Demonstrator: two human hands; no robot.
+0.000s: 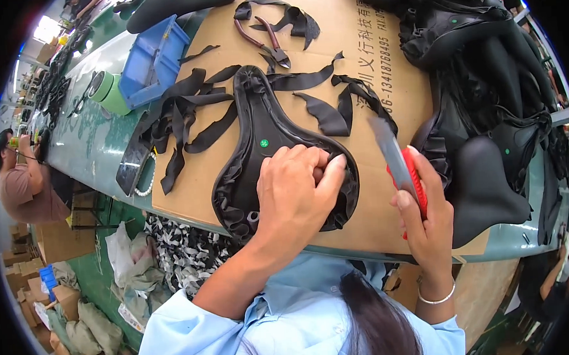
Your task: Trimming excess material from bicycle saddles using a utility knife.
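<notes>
A black bicycle saddle lies underside up on a cardboard sheet, its nose pointing away from me. Its cover is gathered in wrinkles inside the rim, and a small green round sticker shows on the base. My left hand bears on the wide rear part, fingers curled and thumb closed at the right rim; the fingertips are partly hidden. To the right of the saddle, raised off the cardboard, my right hand grips a red-handled utility knife with its blade out. Black cover offcuts lie around the saddle's nose.
Beyond the saddle lie nippers with dark red handles. A blue bin and a green container stand at far left, near a phone-like dark slab. More saddles are heaped at right. Another person is at the left.
</notes>
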